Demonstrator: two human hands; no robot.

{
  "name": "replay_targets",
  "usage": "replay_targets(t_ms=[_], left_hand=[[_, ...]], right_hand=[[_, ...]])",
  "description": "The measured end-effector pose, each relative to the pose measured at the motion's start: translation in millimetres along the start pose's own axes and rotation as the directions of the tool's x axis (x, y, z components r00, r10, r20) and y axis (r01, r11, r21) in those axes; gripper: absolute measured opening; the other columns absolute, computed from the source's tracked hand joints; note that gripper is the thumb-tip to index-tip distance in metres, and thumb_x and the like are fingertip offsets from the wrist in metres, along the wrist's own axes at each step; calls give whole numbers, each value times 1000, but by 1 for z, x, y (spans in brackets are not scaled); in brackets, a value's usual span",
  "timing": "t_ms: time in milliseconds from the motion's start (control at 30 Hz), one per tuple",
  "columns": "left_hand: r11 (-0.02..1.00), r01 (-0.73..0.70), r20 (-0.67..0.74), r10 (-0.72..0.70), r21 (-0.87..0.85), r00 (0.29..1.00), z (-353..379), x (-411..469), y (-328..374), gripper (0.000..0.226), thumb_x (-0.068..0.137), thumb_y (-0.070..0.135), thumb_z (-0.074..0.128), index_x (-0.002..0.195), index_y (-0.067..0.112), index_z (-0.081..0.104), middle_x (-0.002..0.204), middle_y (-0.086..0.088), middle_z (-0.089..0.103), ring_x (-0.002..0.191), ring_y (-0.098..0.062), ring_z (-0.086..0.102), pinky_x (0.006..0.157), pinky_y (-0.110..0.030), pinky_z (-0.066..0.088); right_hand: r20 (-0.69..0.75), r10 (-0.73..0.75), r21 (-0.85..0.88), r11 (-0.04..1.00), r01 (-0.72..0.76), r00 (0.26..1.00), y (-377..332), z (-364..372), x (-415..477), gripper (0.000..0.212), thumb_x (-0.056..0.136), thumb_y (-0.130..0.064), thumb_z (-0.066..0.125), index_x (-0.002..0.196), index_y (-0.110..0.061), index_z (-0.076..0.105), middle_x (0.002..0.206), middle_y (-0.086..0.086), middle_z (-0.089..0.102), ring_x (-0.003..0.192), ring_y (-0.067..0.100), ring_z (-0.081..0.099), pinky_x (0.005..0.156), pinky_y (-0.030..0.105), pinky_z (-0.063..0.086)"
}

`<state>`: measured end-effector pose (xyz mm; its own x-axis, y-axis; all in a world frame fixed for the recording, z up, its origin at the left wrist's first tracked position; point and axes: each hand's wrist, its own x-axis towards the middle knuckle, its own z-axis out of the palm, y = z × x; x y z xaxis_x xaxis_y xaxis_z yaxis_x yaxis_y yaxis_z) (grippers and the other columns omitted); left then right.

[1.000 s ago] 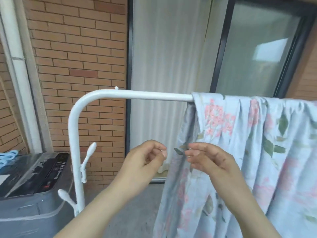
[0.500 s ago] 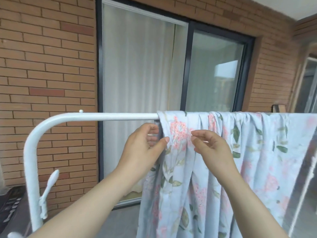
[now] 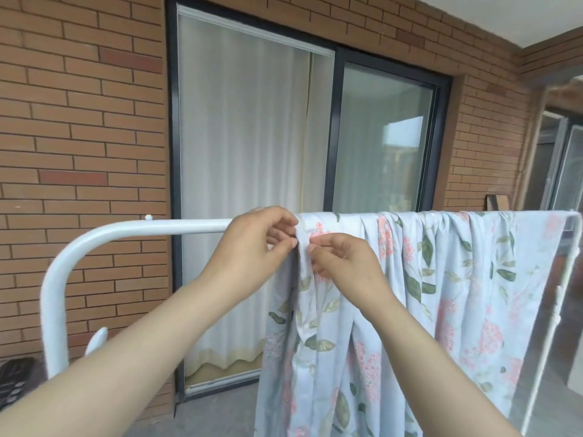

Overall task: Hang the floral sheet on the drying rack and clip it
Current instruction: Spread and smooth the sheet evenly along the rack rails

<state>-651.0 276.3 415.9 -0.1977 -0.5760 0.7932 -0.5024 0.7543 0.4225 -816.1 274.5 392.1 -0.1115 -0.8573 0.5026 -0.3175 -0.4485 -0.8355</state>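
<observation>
The pale blue floral sheet (image 3: 426,294) hangs bunched over the top bar of the white drying rack (image 3: 176,227) and falls toward the floor. My left hand (image 3: 255,244) is at the sheet's left edge just under the bar, its fingers curled and pinching the fabric there. My right hand (image 3: 339,258) is right beside it, fingertips pinching the same fold of the sheet. Both hands nearly touch. No clip shows between the fingers; the hands hide that spot.
A brick wall (image 3: 79,121) and a dark-framed sliding glass door (image 3: 334,137) with white curtains stand behind the rack. The rack's left post (image 3: 55,310) curves down, with a white hook (image 3: 97,339) on it. A dark appliance corner (image 3: 12,383) sits at lower left.
Both hands rose from waist height up to the rack's top bar and closed onto the sheet's left edge. The view tilted upward, dropping the appliance almost out of frame.
</observation>
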Motion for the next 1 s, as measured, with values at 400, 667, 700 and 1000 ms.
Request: replay_targets(t_ms=[400,667,700,1000], left_hand=[[989,148,574,-103,-31,812,-16,79,-18,23,89,8,63,107,19,70,100,-5,73,96,-17,68,89,-26,52],[983,-52,576,-60,177,815,-11,96,-14,10,79,22,74,75,23,64,61,17,59,59,5,52,60,-11,40],[978,-79,563,-45,195,825,-11,97,-16,13,78,23,74,71,22,62,64,13,58,60,0,50,60,-15,40],[898,-367,418,244,244,875,-59,89,-28,37,75,0,56,56,17,29,53,2,27,54,-11,23,47,-20,22]], right_hand=[[-131,-305,-402,886,231,943,-10,0,-5,6,84,-15,56,81,-18,53,57,-6,53,51,8,48,49,19,37],[-228,-347,-386,890,243,910,-17,-3,-1,13,79,-12,62,84,-23,68,57,-2,58,58,13,56,62,32,50],[-221,-350,-391,887,246,910,-18,-2,0,13,79,-13,63,84,-23,68,57,-3,58,58,13,56,62,32,50],[-165,-436,-361,861,357,885,-43,30,-1,10,79,-15,66,81,-24,70,54,-11,55,58,7,55,63,26,50]])
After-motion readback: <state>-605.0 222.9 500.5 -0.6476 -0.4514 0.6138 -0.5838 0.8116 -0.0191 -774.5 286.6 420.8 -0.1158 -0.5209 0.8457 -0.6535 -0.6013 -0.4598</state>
